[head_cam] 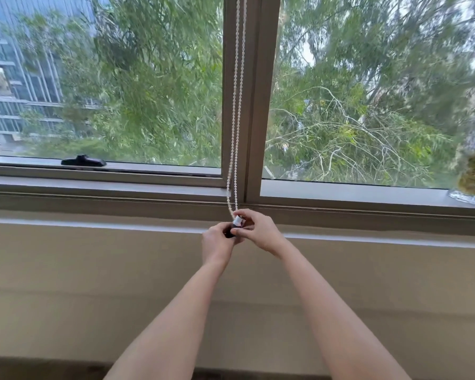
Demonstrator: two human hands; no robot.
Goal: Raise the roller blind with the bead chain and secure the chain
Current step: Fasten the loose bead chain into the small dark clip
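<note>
Securing step: left hand (217,239) and right hand (254,229) pinched white beaded chain (235,119) bottom loop at small dark-and-white clip (235,226); next, likely seat beads there.

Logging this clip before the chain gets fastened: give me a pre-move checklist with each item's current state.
1. Blind out of the glass area: ok, none visible in the window.
2. Bead chain hanging in two untangled strands: ok.
3. Left hand at the chain's bottom end: ok.
4. Right hand gripping the small white piece: ok.
5. Chain locked in the dark holder: cannot tell, fingers cover it.
6. Glass jar on the sill away from the hands: ok.
</note>
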